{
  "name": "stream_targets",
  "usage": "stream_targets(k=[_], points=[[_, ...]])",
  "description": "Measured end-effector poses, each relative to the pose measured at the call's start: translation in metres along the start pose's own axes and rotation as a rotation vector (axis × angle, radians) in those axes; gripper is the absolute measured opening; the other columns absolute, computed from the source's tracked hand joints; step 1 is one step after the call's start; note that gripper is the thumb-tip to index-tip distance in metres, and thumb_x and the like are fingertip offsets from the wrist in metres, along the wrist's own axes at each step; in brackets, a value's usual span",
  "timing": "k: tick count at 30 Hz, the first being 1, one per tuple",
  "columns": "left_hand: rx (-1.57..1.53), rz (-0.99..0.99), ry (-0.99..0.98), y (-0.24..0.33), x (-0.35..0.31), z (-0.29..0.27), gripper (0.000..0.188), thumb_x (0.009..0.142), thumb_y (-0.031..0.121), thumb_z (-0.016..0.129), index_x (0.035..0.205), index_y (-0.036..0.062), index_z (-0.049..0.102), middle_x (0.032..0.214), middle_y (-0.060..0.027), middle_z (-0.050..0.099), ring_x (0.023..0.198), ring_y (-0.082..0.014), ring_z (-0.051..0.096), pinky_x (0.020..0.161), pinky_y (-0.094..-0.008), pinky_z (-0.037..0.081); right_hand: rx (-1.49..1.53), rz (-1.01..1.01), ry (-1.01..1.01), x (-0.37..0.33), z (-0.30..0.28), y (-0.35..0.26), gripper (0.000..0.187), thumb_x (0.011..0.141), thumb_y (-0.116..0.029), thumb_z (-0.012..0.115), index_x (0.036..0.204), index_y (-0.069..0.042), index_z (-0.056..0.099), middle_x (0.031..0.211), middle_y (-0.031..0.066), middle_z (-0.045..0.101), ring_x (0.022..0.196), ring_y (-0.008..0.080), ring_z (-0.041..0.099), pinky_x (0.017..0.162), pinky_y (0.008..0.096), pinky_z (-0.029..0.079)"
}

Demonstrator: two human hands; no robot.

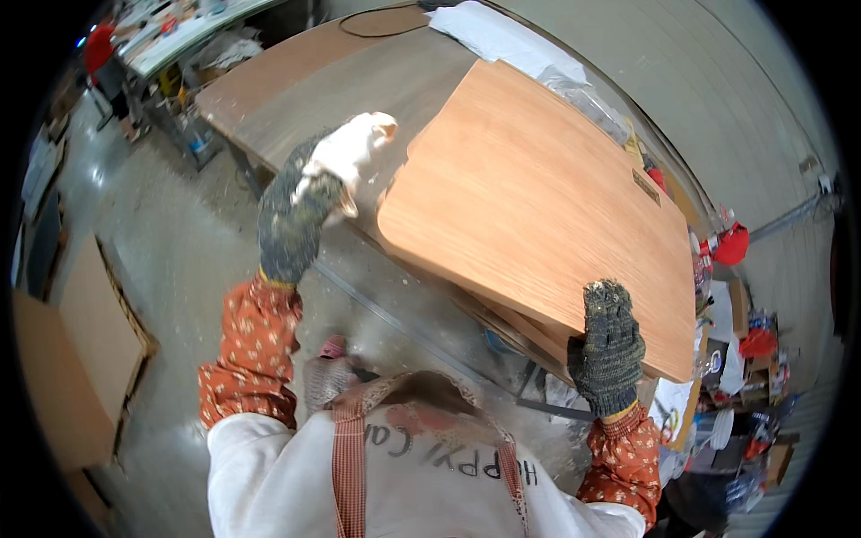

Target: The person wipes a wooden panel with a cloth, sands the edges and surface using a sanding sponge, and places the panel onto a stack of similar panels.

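Observation:
My left hand (300,211), in a dark knitted work glove, is closed around a crumpled white cloth (345,152). It is held off the left end of a wooden panel (529,197) and does not touch it. The panel is light brown with visible grain, rounded corners and a small dark rectangular mark (647,187) near its right side. My right hand (610,345), gloved the same way, lies on the panel's near right edge with its fingers stretched forward. Its palm side is hidden.
The panel rests on a worktable (314,108). White sheeting (502,40) and clear plastic (587,103) lie along the table's far edge. Cluttered goods (744,359) stand at right, cardboard (99,332) at left. Another person (106,67) stands far left beside a second table (179,40).

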State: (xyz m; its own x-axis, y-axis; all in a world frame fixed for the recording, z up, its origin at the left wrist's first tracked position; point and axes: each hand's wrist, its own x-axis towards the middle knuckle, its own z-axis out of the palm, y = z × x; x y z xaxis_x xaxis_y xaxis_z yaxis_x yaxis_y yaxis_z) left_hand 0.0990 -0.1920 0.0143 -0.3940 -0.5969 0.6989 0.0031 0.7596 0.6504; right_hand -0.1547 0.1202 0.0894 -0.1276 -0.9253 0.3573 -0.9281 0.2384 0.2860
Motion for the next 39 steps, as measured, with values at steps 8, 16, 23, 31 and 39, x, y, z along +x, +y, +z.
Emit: stream_targets(k=[8,16,23,31,39], points=[[-0.307,0.331,-0.525,0.003,0.076,0.051,0.040,0.082,0.032,0.067,0.116,0.0135,0.061,0.119,-0.0076,0.061,0.129,-0.0259,0.042,0.108,-0.0434,0.031,-0.124,-0.024,-0.068,0.081,0.009,-0.105,0.056,0.081,-0.011,0.049,0.135,-0.001,0.042,0.139,0.0230,0.037,0.130,0.0394,0.036,0.104,0.0459,0.035],[-0.575,0.314,-0.754,-0.098,0.198,0.141,0.041,0.092,0.026,0.055,0.127,0.0043,0.051,0.131,-0.0151,0.052,0.124,-0.0248,0.046,0.103,-0.0366,0.039,0.068,0.168,-0.140,0.083,-0.006,-0.127,0.065,0.064,-0.005,0.059,0.128,-0.010,0.053,0.137,0.0143,0.045,0.128,0.0354,0.041,0.100,0.0459,0.038],[0.091,0.512,-0.651,-0.150,0.296,0.206,0.030,0.095,0.015,0.048,0.122,0.0037,0.055,0.121,-0.0103,0.058,0.112,-0.0217,0.054,0.095,-0.0338,0.044,0.076,0.297,-0.049,0.098,-0.007,-0.140,0.060,0.059,-0.009,0.064,0.119,-0.010,0.059,0.129,0.0149,0.052,0.121,0.0376,0.048,0.097,0.0499,0.041],[-0.729,0.377,-0.407,-0.103,0.183,0.162,0.034,0.091,0.018,0.055,0.122,0.0027,0.053,0.121,-0.0107,0.057,0.111,-0.0237,0.054,0.095,-0.0346,0.043,0.069,0.334,-0.067,0.095,-0.006,-0.137,0.059,0.059,-0.014,0.068,0.118,-0.012,0.060,0.126,0.0127,0.054,0.118,0.0360,0.050,0.094,0.0494,0.042],[-0.415,0.724,-0.528,-0.101,0.185,0.132,0.036,0.091,0.013,0.056,0.125,0.0019,0.050,0.118,-0.0081,0.058,0.108,-0.0221,0.056,0.098,-0.0352,0.041,0.041,0.381,-0.039,0.098,-0.001,-0.141,0.057,0.065,-0.009,0.059,0.121,-0.017,0.059,0.130,0.0087,0.053,0.125,0.0291,0.046,0.098,0.0416,0.039]])
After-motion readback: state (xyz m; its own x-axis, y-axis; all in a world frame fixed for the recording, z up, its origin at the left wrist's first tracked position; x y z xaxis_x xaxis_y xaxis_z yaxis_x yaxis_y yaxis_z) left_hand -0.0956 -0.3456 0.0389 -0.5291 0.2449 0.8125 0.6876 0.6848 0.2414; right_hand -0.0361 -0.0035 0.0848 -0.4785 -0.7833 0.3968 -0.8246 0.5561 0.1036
